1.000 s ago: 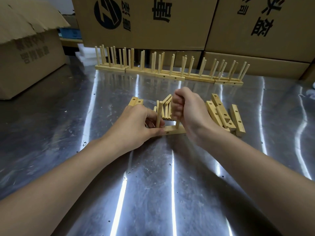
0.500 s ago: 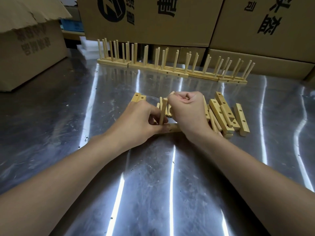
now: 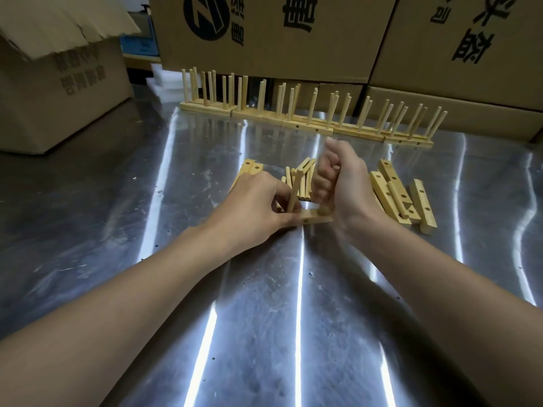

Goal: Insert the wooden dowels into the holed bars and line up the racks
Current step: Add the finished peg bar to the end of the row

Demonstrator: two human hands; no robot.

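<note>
Work piece: one holed bar lies flat on the steel table. The left hand grips the bar's left end, fingers curled at the foot of a seated dowel, evidently to stop the bar from sliding or tipping. The right hand is clenched round a second dowel, mostly hidden, with its lower end at the bar's right hole; the fist grip suits downward pressure. Loose dowels lie just behind the bar and spare bars to its right, within reach. Finished racks stand in a row well behind it.
</note>
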